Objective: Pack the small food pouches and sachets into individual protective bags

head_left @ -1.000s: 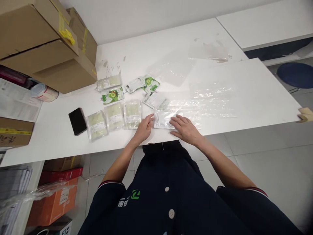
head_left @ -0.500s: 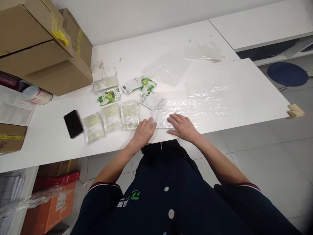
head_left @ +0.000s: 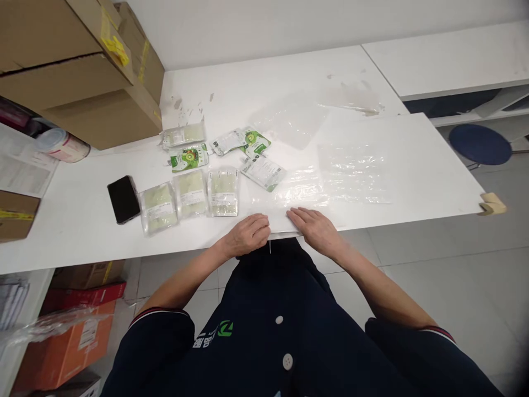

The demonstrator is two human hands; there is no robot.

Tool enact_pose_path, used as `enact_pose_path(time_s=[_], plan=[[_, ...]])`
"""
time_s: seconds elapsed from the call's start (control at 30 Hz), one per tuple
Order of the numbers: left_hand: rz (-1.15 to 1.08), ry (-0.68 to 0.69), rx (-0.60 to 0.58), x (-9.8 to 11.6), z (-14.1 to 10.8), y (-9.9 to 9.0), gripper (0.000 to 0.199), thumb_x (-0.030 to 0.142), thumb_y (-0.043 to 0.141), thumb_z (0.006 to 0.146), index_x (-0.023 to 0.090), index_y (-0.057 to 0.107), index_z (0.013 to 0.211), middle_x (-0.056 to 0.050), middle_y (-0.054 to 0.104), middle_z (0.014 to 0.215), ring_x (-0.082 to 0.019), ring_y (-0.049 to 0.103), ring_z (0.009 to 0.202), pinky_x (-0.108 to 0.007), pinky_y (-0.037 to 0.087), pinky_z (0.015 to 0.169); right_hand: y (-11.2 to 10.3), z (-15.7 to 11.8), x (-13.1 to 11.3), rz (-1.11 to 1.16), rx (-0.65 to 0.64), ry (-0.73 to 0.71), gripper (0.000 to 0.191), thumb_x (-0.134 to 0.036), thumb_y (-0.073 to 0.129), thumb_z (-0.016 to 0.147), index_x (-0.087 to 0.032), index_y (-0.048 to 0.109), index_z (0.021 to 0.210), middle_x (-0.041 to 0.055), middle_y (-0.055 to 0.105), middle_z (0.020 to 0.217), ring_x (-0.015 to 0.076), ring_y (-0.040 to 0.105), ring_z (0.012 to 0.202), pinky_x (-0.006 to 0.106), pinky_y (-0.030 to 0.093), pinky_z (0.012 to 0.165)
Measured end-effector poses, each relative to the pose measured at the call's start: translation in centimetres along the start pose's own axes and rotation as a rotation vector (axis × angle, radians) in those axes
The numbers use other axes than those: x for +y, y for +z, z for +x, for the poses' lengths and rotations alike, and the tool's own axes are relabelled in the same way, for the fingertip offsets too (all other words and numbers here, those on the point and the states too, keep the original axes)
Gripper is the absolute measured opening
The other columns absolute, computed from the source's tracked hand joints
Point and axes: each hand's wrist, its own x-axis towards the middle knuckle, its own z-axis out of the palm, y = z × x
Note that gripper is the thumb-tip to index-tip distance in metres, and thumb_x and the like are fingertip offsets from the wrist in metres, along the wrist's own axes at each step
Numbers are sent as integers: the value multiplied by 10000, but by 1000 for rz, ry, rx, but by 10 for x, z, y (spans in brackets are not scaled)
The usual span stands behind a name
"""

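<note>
At the table's front edge my left hand (head_left: 251, 232) is closed, its curled fingertips gripping the near edge of a clear plastic bag (head_left: 276, 203). My right hand (head_left: 316, 229) lies flat on the same bag, fingers stretched out. Close beyond the hands, a silver-and-green pouch (head_left: 264, 172) rests label up, partly over the plastic. To the left of my left hand, several clear packets with pale green contents stand in a row, the nearest packet (head_left: 223, 193) beside it. Transparency hides the bag's exact outline.
More green pouches (head_left: 189, 158) lie farther back on the white table (head_left: 231, 88). A black phone (head_left: 124, 199) sits left of the packets. Cardboard boxes (head_left: 103, 118) are stacked at the back left. Other clear plastic sheets (head_left: 351, 171) spread to the right, and a blue stool (head_left: 479, 144) stands beyond.
Both hands have come nearer to the table's front edge. My left hand has curled tighter at the plastic's near edge, and my right hand has slid toward me.
</note>
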Motion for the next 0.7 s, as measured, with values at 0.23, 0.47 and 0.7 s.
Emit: enact_pose_path(time_s=[0.23,0.47,0.7], plan=[[-177,-303,110,10,-26,22,266,269,516,941,168,584,1178,-129,686,1156,-228,647,1133,-416,566,949,-60,10,-20,83,-424,-19,432,27,375,843,-147,577,1183,116,702,1051,237,685,862,356,481,736],[-338,-1069,32,0,10,15,320,478,562,903,185,612,1022,-52,706,892,-204,670,795,-320,530,685,-71,82,24,1,-422,130,232,-301,441,969,-173,572,1112,124,694,976,262,653,828,316,398,602],[-393,-1213,-4,-20,31,11,555,504,590,876,189,451,1311,-126,661,1137,-253,645,938,-338,496,738,-28,81,23,-30,-105,215,470,-287,553,925,-133,488,1365,216,537,1376,371,521,1225,513,443,948]])
